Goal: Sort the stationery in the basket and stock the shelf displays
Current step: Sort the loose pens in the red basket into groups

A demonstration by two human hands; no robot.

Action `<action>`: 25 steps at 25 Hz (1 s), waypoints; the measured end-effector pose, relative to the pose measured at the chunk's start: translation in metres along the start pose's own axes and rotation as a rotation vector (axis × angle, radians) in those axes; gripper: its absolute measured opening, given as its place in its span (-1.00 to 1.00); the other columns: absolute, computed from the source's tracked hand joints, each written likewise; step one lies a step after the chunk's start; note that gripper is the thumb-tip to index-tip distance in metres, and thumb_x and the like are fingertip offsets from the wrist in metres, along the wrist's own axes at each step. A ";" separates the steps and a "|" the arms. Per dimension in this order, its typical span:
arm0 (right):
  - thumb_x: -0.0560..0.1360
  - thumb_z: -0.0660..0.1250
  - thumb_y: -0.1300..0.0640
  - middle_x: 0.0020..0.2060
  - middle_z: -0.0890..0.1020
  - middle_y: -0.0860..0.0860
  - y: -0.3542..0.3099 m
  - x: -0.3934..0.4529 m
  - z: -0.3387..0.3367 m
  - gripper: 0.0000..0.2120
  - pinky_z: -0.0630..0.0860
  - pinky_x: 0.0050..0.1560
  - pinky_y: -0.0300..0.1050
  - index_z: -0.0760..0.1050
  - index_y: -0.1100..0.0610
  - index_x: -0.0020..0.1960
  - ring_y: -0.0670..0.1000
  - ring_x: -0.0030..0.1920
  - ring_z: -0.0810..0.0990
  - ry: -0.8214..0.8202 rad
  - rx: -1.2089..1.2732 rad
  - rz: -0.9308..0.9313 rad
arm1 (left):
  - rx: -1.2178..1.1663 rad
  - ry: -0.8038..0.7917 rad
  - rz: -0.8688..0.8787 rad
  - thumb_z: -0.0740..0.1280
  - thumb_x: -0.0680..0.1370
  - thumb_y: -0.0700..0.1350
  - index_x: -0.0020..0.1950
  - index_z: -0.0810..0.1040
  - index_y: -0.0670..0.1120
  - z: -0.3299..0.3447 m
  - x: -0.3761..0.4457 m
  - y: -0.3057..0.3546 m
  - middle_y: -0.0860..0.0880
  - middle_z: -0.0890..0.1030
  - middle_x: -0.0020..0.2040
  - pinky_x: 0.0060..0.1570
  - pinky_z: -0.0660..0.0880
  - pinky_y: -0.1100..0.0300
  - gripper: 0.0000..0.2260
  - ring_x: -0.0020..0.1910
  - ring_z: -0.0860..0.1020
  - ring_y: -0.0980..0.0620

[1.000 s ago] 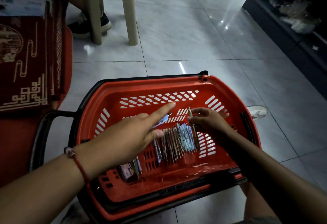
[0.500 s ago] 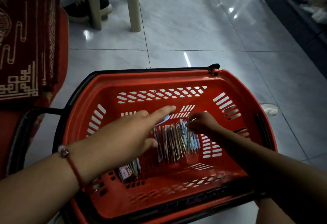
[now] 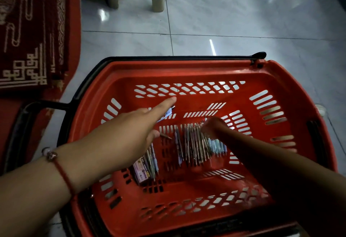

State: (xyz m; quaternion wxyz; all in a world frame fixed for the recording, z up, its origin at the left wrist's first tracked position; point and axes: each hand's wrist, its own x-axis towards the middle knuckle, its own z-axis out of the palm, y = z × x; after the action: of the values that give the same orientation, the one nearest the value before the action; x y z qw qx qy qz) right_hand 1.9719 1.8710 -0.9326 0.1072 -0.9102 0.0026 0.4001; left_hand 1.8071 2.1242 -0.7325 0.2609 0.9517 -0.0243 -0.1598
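While the left hand (image 3: 131, 130) hovers flat with its forefinger out, the blurred right hand (image 3: 213, 126) reaches the pens (image 3: 194, 143) in the basket (image 3: 187, 70); its grip cannot be told. Best to lift like pens together, leaving the rest lined up.

Left hand (image 3: 131, 130) reaches forward, index finger extended; right hand (image 3: 213, 126) is blurred, fingers unclear.

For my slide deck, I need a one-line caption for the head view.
Both hands, left and right, reach into a red basket over a row of pens.
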 end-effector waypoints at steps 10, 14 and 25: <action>0.56 0.32 -0.02 0.00 0.67 0.10 -0.062 -0.200 -0.049 -0.69 0.58 0.08 0.01 0.57 0.15 0.20 0.07 -0.03 0.63 -0.393 1.046 -0.306 | -0.724 0.033 -0.146 0.30 0.61 -0.05 0.55 -0.04 0.32 -0.008 0.013 0.035 -0.09 0.66 -0.17 -0.54 0.50 0.19 -0.32 -0.46 0.57 0.01; 0.54 0.30 -0.09 -0.18 0.57 0.04 -0.080 -0.254 -0.045 -0.68 0.47 -0.04 -0.12 0.64 0.10 0.11 -0.03 -0.19 0.51 -0.315 1.297 -0.429 | -0.835 -0.095 -0.032 0.29 0.62 -0.12 0.55 0.07 0.20 -0.016 -0.005 0.064 -0.10 0.64 -0.28 -0.56 0.49 0.19 -0.40 -0.44 0.62 -0.05; 0.48 0.42 0.10 -0.35 0.63 0.00 -0.008 -0.314 -0.065 -0.80 0.49 -0.38 -0.31 0.58 0.19 0.04 -0.12 -0.40 0.58 0.039 1.697 -0.096 | -0.443 0.175 -0.019 0.21 0.62 0.13 0.29 0.33 0.17 -0.037 -0.057 0.072 0.08 0.58 -0.12 -0.24 0.44 0.16 -0.74 -0.21 0.58 0.07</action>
State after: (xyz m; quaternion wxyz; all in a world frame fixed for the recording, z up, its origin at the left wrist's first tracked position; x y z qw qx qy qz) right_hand 1.8066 1.8402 -0.6599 0.7703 -0.5271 0.2652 0.2419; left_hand 1.7676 2.0874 -0.6490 0.4631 0.8816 0.0431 -0.0805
